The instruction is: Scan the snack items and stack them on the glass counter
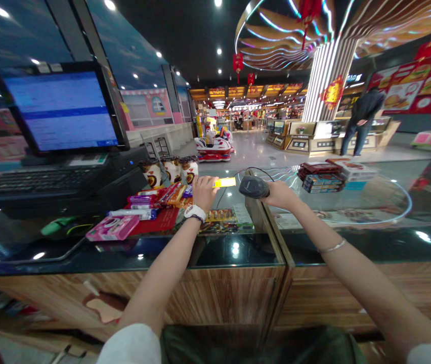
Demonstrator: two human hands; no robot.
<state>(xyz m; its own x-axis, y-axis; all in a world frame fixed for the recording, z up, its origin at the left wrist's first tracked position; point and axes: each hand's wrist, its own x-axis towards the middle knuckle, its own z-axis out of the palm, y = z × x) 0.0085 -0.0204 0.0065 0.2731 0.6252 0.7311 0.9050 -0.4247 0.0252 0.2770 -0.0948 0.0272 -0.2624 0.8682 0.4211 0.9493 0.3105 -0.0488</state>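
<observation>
My left hand (204, 194), with a white watch on its wrist, is closed on a small yellow packet (225, 182) above the glass counter. My right hand (281, 195) grips a dark handheld scanner (254, 187), whose head points left toward the packet; a gap separates the two. Left of my left hand lie several colourful snack packets (151, 199) on a red sheet (158, 221). A pink box (113, 227) sits nearer the counter's front edge. Several brown-and-white cups (171, 170) stand behind the snacks.
At the left stand a monitor (63, 108) and a keyboard (29, 183). Stacked boxes (321, 182) rest on the glass at the right. The scanner's black cable loops behind it. A person (363, 117) stands far back right. A red-and-white ride-on car (214, 145) is beyond the counter.
</observation>
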